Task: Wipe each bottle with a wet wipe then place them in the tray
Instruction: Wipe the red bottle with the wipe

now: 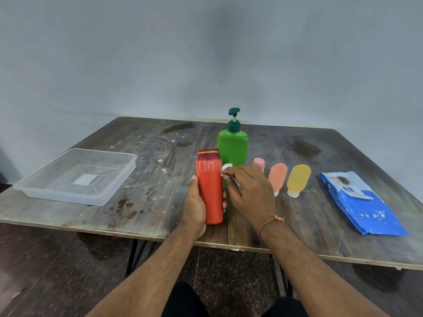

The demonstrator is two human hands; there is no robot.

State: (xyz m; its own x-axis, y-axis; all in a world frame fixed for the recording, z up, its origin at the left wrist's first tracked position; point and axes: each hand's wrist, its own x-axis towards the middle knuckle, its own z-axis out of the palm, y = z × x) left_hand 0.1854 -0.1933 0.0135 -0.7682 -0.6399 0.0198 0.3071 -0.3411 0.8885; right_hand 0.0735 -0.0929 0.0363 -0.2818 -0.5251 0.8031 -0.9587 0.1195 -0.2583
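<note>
From the head camera, the left hand (196, 202) grips the upright red bottle (210, 191) near the table's (160, 220) front edge; the right hand (249, 191), touching its right side, pinches a wet wipe (226, 167). The empty tray (75, 177) lies well left, nearer the left hand. Five bottles: red, green pump bottle (233, 145), three small tubes (297, 179); one wipes pack (361, 202).

Little can be read here. The blue wet-wipe pack (359, 202), lying flat on the right side of the counter (297, 225), carries small white letters along its upper left edge that look like "mee", though they are too small to be sure. A white panel on the pack holds a small blue label and lines of print, none of it legible. The red bottle (210, 193) shows only a gold band, no wording.
</note>
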